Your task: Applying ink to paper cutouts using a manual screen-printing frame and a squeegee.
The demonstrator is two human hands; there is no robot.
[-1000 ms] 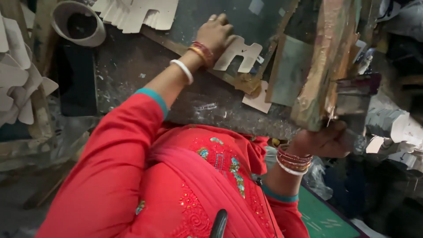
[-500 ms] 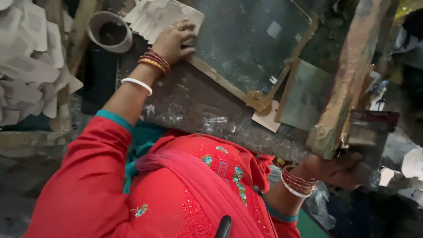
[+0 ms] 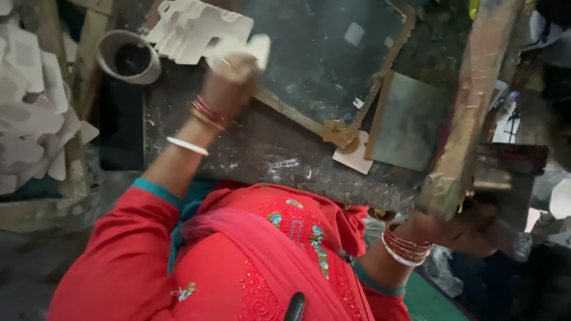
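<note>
My left hand [image 3: 231,80] is raised over the dark work surface and closed on a white cut-out card piece [image 3: 257,45], blurred by motion. It sits just right of a stack of white cut-out card shapes [image 3: 196,27]. My right hand [image 3: 473,229] grips the lower end of a tape-wrapped wooden bar [image 3: 476,101] at the bench's right side. Between the hands lies a dark framed panel [image 3: 333,47] with brown taped edges. Both wrists wear bangles and the sleeves are red.
A grey tape roll [image 3: 128,56] lies left of the stack. More white cut-outs [image 3: 35,125] are heaped at the far left. A greenish sheet [image 3: 410,122] and a small pale card [image 3: 355,157] lie by the frame's corner. The bench [image 3: 262,154] is scratched and dusty.
My left hand moved from the middle of the bench left to the stack of cut-outs and now lifts one white piece. My right hand stayed on the wooden bar.
</note>
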